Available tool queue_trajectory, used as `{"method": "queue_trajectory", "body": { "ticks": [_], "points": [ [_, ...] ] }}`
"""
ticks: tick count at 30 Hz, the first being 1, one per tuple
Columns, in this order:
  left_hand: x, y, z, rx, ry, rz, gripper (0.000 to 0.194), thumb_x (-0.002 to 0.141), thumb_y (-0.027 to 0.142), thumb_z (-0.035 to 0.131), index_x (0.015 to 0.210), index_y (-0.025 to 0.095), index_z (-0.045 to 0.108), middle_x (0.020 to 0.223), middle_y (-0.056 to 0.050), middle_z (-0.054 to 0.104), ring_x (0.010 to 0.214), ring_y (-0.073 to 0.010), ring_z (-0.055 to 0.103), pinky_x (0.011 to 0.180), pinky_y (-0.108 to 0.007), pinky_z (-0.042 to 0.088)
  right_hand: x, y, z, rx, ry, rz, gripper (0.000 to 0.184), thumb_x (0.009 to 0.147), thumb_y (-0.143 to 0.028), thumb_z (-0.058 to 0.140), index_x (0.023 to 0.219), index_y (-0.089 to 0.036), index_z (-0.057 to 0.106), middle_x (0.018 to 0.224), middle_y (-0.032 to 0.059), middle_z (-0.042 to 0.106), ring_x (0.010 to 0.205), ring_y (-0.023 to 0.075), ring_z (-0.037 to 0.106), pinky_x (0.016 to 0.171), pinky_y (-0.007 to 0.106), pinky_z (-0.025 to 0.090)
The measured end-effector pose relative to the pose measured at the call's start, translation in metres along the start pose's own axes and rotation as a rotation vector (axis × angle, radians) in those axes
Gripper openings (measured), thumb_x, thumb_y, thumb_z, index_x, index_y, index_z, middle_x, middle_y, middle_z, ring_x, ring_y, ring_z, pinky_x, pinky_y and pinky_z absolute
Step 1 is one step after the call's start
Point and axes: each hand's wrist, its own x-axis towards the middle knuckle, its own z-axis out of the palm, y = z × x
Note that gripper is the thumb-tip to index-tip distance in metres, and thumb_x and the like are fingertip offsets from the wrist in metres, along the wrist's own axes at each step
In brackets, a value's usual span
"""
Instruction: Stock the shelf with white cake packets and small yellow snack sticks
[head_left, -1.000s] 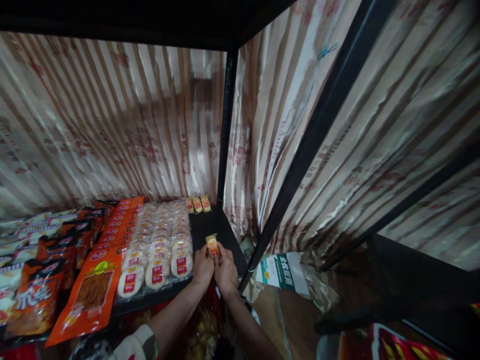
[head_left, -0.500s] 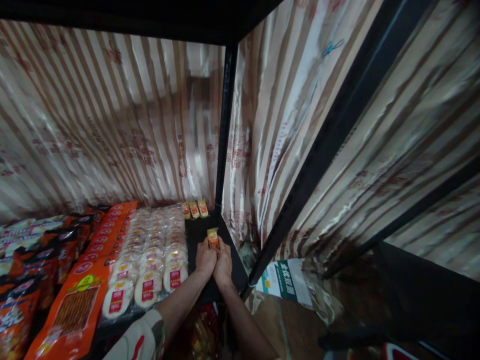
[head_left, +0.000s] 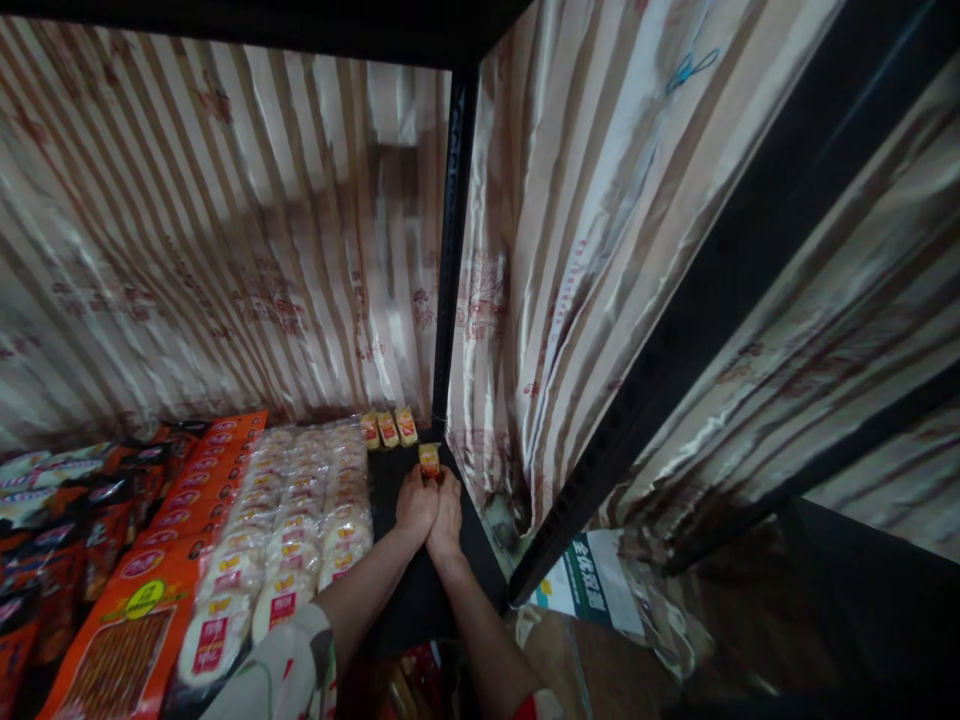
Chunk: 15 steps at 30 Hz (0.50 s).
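A small yellow and red snack packet (head_left: 429, 461) is pinched between my left hand (head_left: 415, 503) and my right hand (head_left: 448, 515), which press together over the black shelf (head_left: 397, 585). Both hands are closed on the packet, near the shelf's back right corner. Three matching small packets (head_left: 388, 428) stand in a row against the striped curtain just beyond my fingers. To the left of my hands lie rows of round white cakes in clear wrap (head_left: 300, 520).
Orange snack bags (head_left: 142, 620) and darker bags (head_left: 112, 500) fill the shelf's left side. A black upright post (head_left: 450, 250) marks the back corner and a slanted black frame bar (head_left: 675, 340) runs on the right. A green and white carton (head_left: 589, 585) lies on the floor.
Both hands have carried the small packet deeper into the shelf, toward the three packets at the back. The camera has moved closer and tilted.
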Motion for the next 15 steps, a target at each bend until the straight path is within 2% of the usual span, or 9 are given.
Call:
{"method": "queue_trajectory", "body": {
  "ticks": [3,6,10,15],
  "points": [
    [0.004,0.004,0.003,-0.041,0.016,-0.006,0.038,0.083,0.016,0.044,0.120,0.015,0.053,0.121,-0.010,0.060,0.112,-0.0163,0.055,0.097,-0.024,0.037,0.008,0.001,0.006,0.049,0.031,-0.007,0.034,0.078,-0.022,0.040,0.109,-0.016,0.052,0.104,0.0122,0.057,0.085,0.0215,0.061,0.073,0.031,0.047],
    [0.007,0.011,0.002,-0.059,0.015,-0.020,0.036,0.084,0.016,0.044,0.118,0.018,0.054,0.117,-0.007,0.064,0.110,-0.0148,0.057,0.095,-0.022,0.039,0.017,0.002,0.011,0.115,0.071,-0.015,0.030,0.076,-0.023,0.043,0.104,-0.017,0.052,0.101,0.0104,0.057,0.088,0.0214,0.060,0.076,0.031,0.046],
    [0.014,0.020,-0.003,-0.060,-0.019,-0.016,0.036,0.085,0.015,0.041,0.118,0.017,0.054,0.116,-0.008,0.064,0.106,-0.0147,0.060,0.094,-0.023,0.041,0.028,0.004,0.016,0.146,0.071,-0.008,0.027,0.075,-0.023,0.042,0.099,-0.017,0.052,0.097,0.0099,0.057,0.087,0.0213,0.059,0.077,0.032,0.046],
    [0.028,0.020,-0.006,-0.033,-0.043,-0.026,0.039,0.086,0.016,0.039,0.123,0.014,0.051,0.124,-0.010,0.060,0.113,-0.0151,0.056,0.097,-0.022,0.039,0.042,0.009,0.027,0.139,0.060,-0.042,0.025,0.075,-0.024,0.042,0.098,-0.018,0.050,0.097,0.0095,0.055,0.086,0.0214,0.057,0.078,0.033,0.046]
  ]
}}
